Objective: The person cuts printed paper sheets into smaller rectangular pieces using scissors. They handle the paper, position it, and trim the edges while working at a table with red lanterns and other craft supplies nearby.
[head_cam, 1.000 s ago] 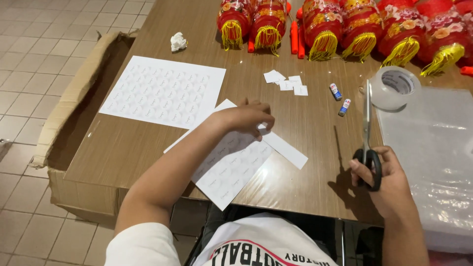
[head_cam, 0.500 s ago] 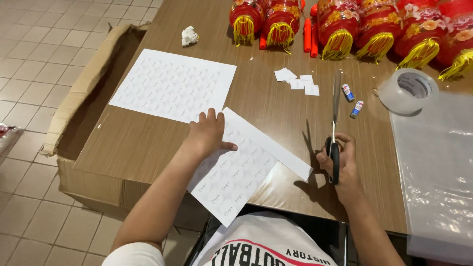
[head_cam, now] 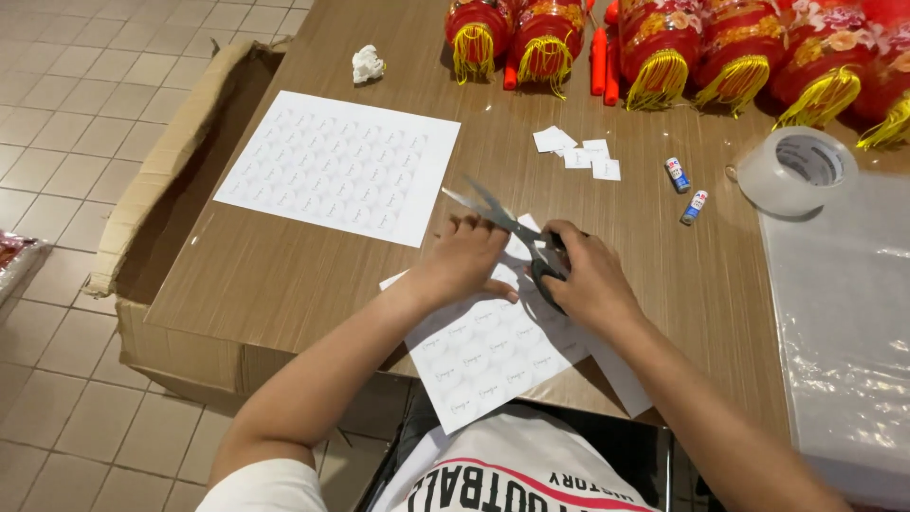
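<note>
The printed sheet lies nearest, hanging a little over the near edge of the wooden table. The left hand rests flat on the sheet's far part, fingers spread, gripping nothing. Just right of it, the right hand is closed through the handles of the scissors, whose blades stand open, pointing away to the left over the sheet's far edge. Beyond the sheet lies a second printed sheet; further right, small paper cut-outs, a tape roll, and red lanterns farthest.
</note>
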